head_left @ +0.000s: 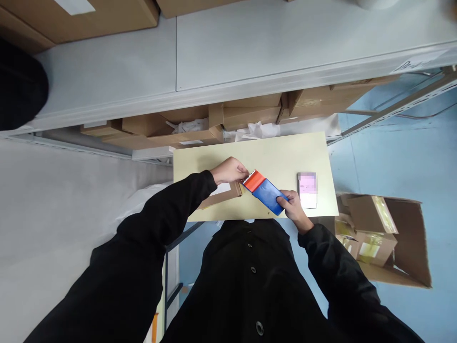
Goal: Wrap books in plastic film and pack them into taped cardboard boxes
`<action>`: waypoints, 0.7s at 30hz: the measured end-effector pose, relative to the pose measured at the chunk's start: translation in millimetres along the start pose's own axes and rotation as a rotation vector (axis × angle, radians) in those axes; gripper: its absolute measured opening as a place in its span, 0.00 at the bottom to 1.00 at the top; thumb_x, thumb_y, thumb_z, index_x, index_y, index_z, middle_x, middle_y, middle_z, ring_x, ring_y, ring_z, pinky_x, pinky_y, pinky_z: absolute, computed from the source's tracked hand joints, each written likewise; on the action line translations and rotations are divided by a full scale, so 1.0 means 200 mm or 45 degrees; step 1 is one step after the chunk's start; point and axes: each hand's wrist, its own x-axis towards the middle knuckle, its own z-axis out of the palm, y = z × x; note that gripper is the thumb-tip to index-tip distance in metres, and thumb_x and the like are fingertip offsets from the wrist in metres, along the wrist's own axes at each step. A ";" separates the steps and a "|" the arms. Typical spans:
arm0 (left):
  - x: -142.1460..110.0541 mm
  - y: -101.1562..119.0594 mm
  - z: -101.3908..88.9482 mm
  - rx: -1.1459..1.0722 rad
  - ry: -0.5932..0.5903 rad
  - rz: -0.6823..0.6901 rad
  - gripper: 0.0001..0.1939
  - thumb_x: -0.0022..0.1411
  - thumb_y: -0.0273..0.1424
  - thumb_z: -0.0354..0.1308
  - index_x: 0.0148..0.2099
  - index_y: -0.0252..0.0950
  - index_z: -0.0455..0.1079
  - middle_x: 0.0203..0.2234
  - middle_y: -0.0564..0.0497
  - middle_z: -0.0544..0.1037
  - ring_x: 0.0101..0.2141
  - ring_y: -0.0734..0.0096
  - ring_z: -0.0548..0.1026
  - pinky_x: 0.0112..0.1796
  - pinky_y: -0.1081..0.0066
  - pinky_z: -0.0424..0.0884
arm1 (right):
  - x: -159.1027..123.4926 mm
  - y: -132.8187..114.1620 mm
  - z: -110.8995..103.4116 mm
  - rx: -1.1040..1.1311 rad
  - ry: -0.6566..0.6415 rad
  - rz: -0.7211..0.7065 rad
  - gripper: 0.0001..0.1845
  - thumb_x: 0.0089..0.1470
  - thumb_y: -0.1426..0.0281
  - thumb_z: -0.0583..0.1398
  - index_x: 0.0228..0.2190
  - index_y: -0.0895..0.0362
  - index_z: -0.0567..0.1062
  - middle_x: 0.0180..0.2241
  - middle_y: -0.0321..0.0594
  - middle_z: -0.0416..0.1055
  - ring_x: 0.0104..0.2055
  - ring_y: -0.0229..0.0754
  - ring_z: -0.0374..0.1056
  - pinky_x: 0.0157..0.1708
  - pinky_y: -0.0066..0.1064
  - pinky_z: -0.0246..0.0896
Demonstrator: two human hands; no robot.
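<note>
A flat blue-and-red packet [268, 194] is held at a slant above the table, its blue part toward my body. The red end has a black-and-white striped edge. My right hand [290, 205] grips the lower blue end, thumb on top. At the red end, the fingers of my left hand [232, 170] are closed in a pinch by the striped corner; the fingertips are partly hidden. Under my left wrist lies a small cardboard box [228, 193] with a white label. A phone [307, 190] with a lit pinkish screen rests right of my right hand.
The pale yellow table [293, 147] stands against a grey shelf [285, 43]. Below the shelf, behind the table, are an open carton [185, 139] and white crumpled paper [255, 131]. On the right, a large open carton [410, 233] holds several smaller taped boxes.
</note>
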 end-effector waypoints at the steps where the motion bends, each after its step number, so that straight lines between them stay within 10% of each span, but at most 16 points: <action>1: 0.03 0.02 -0.01 0.100 0.011 -0.016 0.03 0.47 0.26 0.63 0.26 0.31 0.76 0.19 0.50 0.77 0.23 0.72 0.74 0.29 0.72 0.70 | 0.01 0.00 0.00 -0.012 0.017 -0.006 0.25 0.48 0.52 0.59 0.14 0.55 0.58 0.15 0.30 0.48 0.18 0.31 0.44 0.18 0.27 0.40; 7: 0.23 0.07 -0.16 0.477 0.030 -0.154 0.05 0.43 0.26 0.66 0.22 0.34 0.72 0.14 0.54 0.72 0.21 0.71 0.74 0.29 0.72 0.70 | 0.02 0.04 -0.06 -0.074 0.098 -0.010 0.22 0.48 0.57 0.59 0.13 0.55 0.58 0.15 0.30 0.47 0.18 0.30 0.43 0.18 0.27 0.38; 12: 0.36 0.10 -0.19 0.246 -0.029 -0.388 0.11 0.52 0.36 0.65 0.32 0.32 0.73 0.26 0.46 0.78 0.30 0.64 0.77 0.36 0.65 0.71 | -0.01 0.13 -0.16 0.007 0.131 -0.005 0.21 0.48 0.58 0.59 0.14 0.56 0.60 0.15 0.31 0.49 0.18 0.31 0.45 0.18 0.28 0.39; 21: 0.30 0.09 -0.07 -0.034 -0.596 -0.487 0.18 0.48 0.40 0.68 0.36 0.33 0.73 0.32 0.47 0.79 0.33 0.70 0.77 0.37 0.69 0.70 | 0.03 0.14 -0.18 0.126 0.073 -0.078 0.22 0.46 0.54 0.60 0.14 0.56 0.62 0.16 0.33 0.56 0.19 0.32 0.49 0.19 0.28 0.44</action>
